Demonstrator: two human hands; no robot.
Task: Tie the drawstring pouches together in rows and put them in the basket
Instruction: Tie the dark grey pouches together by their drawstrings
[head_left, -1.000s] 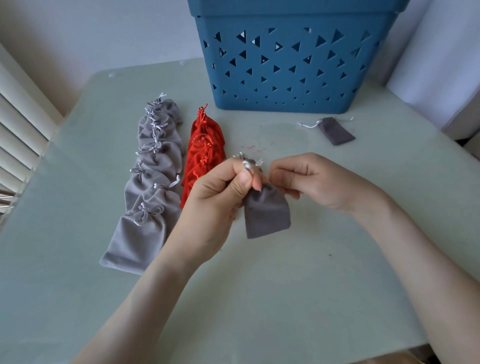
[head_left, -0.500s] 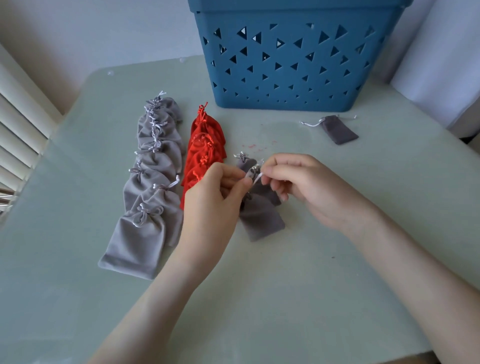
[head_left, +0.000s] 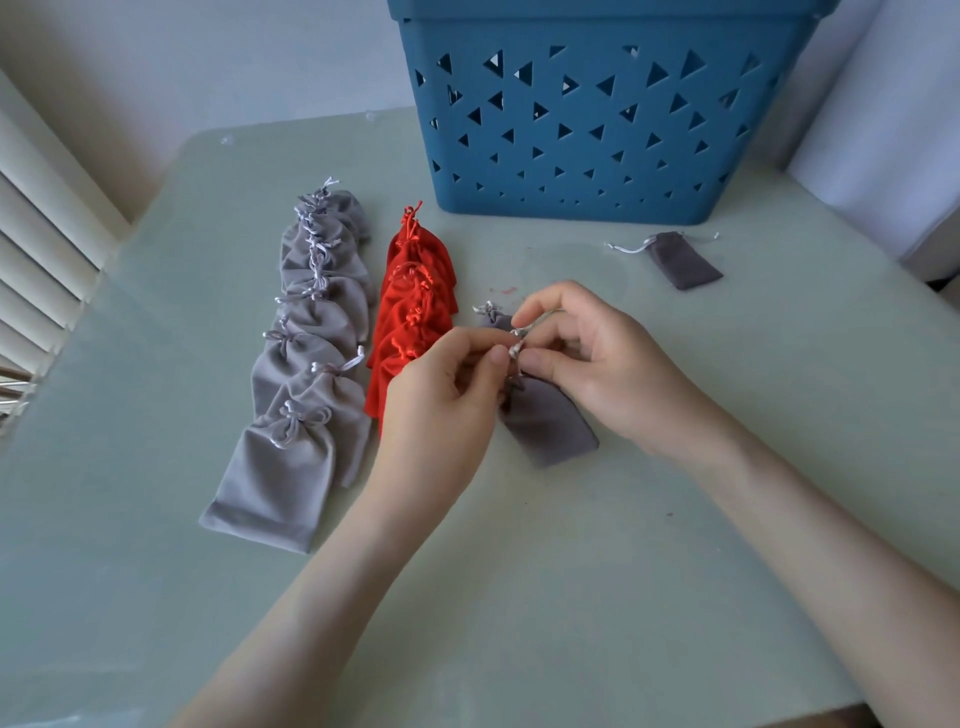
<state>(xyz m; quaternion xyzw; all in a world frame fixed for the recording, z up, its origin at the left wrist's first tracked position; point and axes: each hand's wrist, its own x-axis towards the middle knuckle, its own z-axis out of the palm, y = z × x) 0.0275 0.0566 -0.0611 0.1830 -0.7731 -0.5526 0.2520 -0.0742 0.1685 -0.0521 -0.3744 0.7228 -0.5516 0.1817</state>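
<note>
Pale green table (head_left: 571, 571), blue basket (head_left: 582, 208) at back, grey pouch row (head_left: 311, 364), red pouch row (head_left: 410, 312), lone dark pouch (head_left: 685, 262)

Basket (head_left: 597, 156) ahead, open table (head_left: 545, 597) nearside

Two slim, smooth, bare forearms (head_left: 322, 587) are showing in the head view, uncovered all the way from the lower edge up to the wrists. The bare left hand (head_left: 441, 405) and the bare right hand (head_left: 613, 374) are showing uncovered skin across their backs, knuckles and fingers (head_left: 545, 299). The fingernails (head_left: 497, 356) are looking short, plain and rounded, the left thumb's catching a little light. Any clothing higher up the arms is lying beyond the edge of the view.
</note>
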